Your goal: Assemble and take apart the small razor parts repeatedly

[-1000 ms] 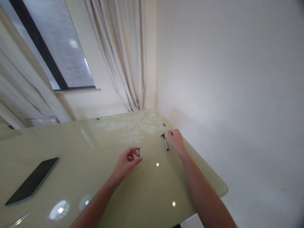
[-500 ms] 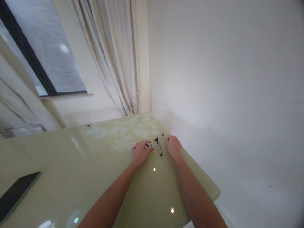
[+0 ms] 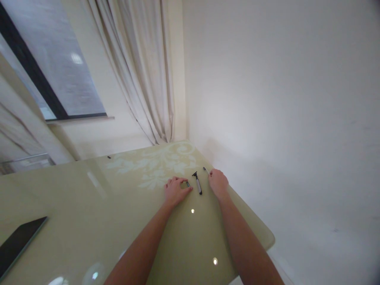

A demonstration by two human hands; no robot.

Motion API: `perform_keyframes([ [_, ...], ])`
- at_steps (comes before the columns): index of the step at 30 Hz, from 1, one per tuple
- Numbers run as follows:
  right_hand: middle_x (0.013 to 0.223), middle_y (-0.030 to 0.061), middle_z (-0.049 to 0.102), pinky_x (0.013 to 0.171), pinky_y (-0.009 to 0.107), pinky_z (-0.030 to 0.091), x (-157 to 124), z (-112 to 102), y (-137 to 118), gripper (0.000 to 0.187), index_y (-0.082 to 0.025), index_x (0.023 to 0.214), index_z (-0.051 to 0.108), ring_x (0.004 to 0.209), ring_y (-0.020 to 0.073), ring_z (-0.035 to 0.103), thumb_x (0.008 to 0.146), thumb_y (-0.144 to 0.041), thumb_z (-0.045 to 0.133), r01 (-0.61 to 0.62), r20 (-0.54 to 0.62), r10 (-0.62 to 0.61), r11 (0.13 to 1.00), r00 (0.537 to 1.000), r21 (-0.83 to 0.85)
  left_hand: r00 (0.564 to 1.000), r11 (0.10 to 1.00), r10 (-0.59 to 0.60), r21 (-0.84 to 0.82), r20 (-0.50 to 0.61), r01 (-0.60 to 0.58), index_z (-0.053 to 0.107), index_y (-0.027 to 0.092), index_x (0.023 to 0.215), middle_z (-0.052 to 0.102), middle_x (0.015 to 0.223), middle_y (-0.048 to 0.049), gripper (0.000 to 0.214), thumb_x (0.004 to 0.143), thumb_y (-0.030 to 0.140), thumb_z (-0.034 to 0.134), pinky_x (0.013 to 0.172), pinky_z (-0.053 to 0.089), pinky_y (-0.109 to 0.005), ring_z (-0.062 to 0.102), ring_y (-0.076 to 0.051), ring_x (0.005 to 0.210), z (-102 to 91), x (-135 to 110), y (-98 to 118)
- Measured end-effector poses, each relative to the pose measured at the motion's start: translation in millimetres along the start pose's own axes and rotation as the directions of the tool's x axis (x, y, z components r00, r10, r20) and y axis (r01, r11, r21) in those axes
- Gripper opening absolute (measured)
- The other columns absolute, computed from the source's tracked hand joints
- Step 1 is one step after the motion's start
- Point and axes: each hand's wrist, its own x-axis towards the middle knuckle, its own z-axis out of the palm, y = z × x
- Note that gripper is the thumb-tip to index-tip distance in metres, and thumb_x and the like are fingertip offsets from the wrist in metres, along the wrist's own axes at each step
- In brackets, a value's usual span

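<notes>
Razor (image 3: 198, 185) is lying between left hand (image 3: 175, 192), pinching a small stick (image 3: 188, 184) by its ends, and right hand (image 3: 218, 183), gripping a toothbrush (image 3: 204, 169), both probably steadying slim items.

1. Left hand (image 3: 175, 192): at the table (image 3: 97, 221); a small slim item (image 3: 188, 184) sits between thumb and fingertips, too small to identify.
2. Right hand (image 3: 218, 183): closed around a slim white stick (image 3: 208, 171) with a dark tip, near the table's edge.
3. Razor (image 3: 198, 185): lies between the hands, dark head pointing away from the person.
4. Dark flat panel (image 3: 22, 239): on the table, far left, partly out of frame.
</notes>
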Motion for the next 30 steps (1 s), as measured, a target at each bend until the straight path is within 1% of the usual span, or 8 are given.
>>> perform_keyframes([
  [5,0.115,0.0171,0.070,0.084,0.035,0.049,-3.9,-1.4,-1.6,0.025,-0.016,0.111,0.075,0.107,0.0290,0.068,0.100,-0.025,0.055,0.024,-0.038,-0.024,1.000,0.999,-0.001,0.999,0.999,0.044,0.011,0.004,-0.044,0.078,0.029,0.117,0.071,0.123,-0.0083,0.038,0.084,0.047,0.072,0.104,0.044,-0.042,0.061,-0.030,0.119,-4.4,-3.8,-4.5],
  [8,0.123,0.0179,0.066,0.093,0.039,0.045,-10.1,-1.2,-10.9,0.027,-0.016,0.118,0.072,0.119,0.0319,0.059,0.098,-0.028,0.058,0.080,-0.128,-0.079,0.997,0.989,-0.002,0.998,0.998,0.061,0.030,-0.019,-0.060,0.080,0.026,0.109,0.072,0.121,-0.0085,0.029,0.089,0.043,0.067,0.104,0.044,-0.041,0.061,-0.029,0.119,-5.0,-6.8,-4.2],
  [11,0.120,0.0166,0.066,0.095,0.040,0.042,-16.3,1.5,-22.2,0.027,-0.016,0.118,0.071,0.117,0.0313,0.057,0.099,-0.028,0.057,0.169,-0.206,-0.165,0.986,0.964,0.004,0.996,0.996,0.081,0.049,-0.032,-0.079,0.079,0.025,0.110,0.071,0.122,-0.0086,0.031,0.088,0.045,0.067,0.105,0.042,-0.042,0.059,-0.030,0.120,-4.1,-9.6,-2.6],
  [14,0.118,0.0155,0.067,0.094,0.039,0.041,-19.8,4.7,-29.8,0.025,-0.017,0.116,0.071,0.114,0.0299,0.057,0.099,-0.028,0.056,0.223,-0.222,-0.214,0.975,0.951,0.014,0.996,0.995,0.075,0.062,-0.039,-0.073,0.078,0.025,0.112,0.071,0.122,-0.0088,0.036,0.088,0.050,0.066,0.104,0.042,-0.043,0.059,-0.030,0.120,-1.8,-12.6,0.2],
  [19,0.114,0.0146,0.071,0.093,0.036,0.041,-21.1,5.8,-34.4,0.023,-0.017,0.109,0.073,0.111,0.0272,0.062,0.102,-0.029,0.054,0.218,-0.136,-0.212,0.975,0.968,0.031,0.997,0.995,0.052,0.087,-0.048,-0.048,0.076,0.026,0.108,0.069,0.124,-0.0094,0.035,0.085,0.052,0.070,0.104,0.041,-0.046,0.057,-0.032,0.122,4.5,-18.2,9.3],
  [23,0.107,0.0131,0.075,0.086,0.035,0.045,-22.1,6.1,-35.8,0.024,-0.017,0.108,0.073,0.103,0.0266,0.069,0.100,-0.036,0.060,0.229,-0.060,-0.226,0.972,0.972,0.044,0.999,0.994,0.035,0.106,-0.041,-0.031,0.076,0.032,0.111,0.068,0.126,-0.0080,0.026,0.092,0.045,0.063,0.104,0.039,-0.047,0.057,-0.031,0.123,6.5,-16.4,14.2],
  [28,0.102,0.0109,0.077,0.079,0.032,0.046,-22.9,8.0,-36.0,0.018,-0.020,0.101,0.075,0.096,0.0253,0.072,0.099,-0.025,0.058,0.214,-0.011,-0.214,0.976,0.977,0.047,0.998,0.992,-0.014,0.122,-0.063,0.021,0.072,0.029,0.116,0.068,0.128,-0.0084,0.027,0.097,0.035,0.053,0.104,0.040,-0.048,0.057,-0.029,0.124,7.3,-11.7,15.0],
  [30,0.103,0.0109,0.077,0.079,0.032,0.046,-22.9,8.7,-36.5,0.020,-0.020,0.101,0.074,0.096,0.0250,0.073,0.100,-0.023,0.055,0.208,-0.006,-0.208,0.977,0.978,0.050,0.997,0.991,-0.023,0.132,-0.073,0.033,0.072,0.027,0.112,0.069,0.127,-0.0095,0.027,0.097,0.039,0.053,0.104,0.039,-0.049,0.057,-0.030,0.124,9.2,-12.6,17.2],
])
